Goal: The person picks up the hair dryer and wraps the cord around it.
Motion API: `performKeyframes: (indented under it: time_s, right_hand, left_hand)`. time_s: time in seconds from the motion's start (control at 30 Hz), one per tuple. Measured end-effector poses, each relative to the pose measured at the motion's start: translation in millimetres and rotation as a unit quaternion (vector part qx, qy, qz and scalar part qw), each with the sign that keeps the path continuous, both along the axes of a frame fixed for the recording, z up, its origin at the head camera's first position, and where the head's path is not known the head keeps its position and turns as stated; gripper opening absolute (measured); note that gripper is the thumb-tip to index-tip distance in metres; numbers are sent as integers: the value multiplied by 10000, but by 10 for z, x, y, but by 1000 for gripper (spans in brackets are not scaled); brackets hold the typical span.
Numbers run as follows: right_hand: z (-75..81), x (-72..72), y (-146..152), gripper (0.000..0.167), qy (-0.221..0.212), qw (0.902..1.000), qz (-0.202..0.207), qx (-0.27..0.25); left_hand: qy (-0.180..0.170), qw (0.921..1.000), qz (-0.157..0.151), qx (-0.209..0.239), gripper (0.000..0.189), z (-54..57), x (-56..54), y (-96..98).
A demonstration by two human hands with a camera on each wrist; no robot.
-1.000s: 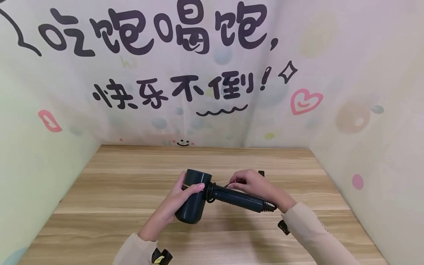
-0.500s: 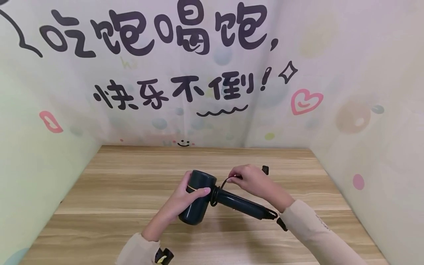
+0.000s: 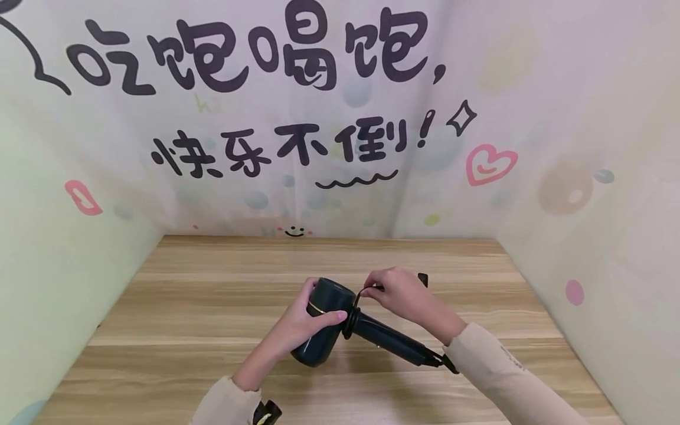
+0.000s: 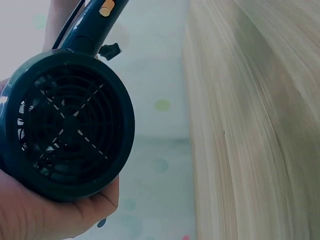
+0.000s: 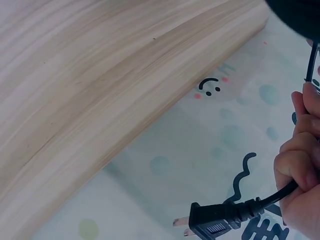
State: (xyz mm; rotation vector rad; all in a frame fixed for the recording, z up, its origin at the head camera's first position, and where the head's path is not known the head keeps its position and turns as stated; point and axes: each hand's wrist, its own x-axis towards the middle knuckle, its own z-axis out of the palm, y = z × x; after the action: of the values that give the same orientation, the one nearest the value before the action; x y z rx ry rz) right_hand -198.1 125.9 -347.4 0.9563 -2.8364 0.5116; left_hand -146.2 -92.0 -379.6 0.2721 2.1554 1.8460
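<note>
A dark blue hair dryer [image 3: 321, 348] with a thin gold ring is held above the table by my left hand [image 3: 297, 324], which grips its barrel with the thumb across the near side. In the left wrist view the dryer's round grille [image 4: 70, 125] faces the camera. The handle [image 3: 395, 342] slants down to the right, with the black cord [image 3: 350, 323] looped round its top end. My right hand [image 3: 398, 295] pinches a stretch of that cord just above the loops. Past this hand's curled fingers [image 5: 300, 165] sticks out the two-pin plug [image 5: 215, 220].
The wood-grain table [image 3: 212, 295] spreads beneath both hands. A printed cloth wall [image 3: 340, 206] rises at its back edge, and pale side walls [image 3: 600, 254] flank it. Black wrist straps show by the sleeves [image 3: 228, 401].
The hair dryer and left hand have shifted slightly right and down, the handle tilting steeper. My right hand has drawn the pinched cord up from the loops.
</note>
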Motion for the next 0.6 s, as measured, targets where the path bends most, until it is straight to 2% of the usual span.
performKeyframes:
  time_s: [0.3, 0.47, 0.6]
  right_hand:
    - [112, 104, -15, 16, 740, 9961, -219, 422]
    - [166, 169, -29, 21, 792, 9936, -464, 659]
    - [190, 216, -57, 25, 654, 9928, -658, 752]
  left_hand:
    - [101, 9993, 283, -209, 62, -54, 7, -16]
    - [137, 9983, 465, -312, 63, -74, 0, -23]
    - [258, 9973, 536, -428, 64, -87, -7, -9]
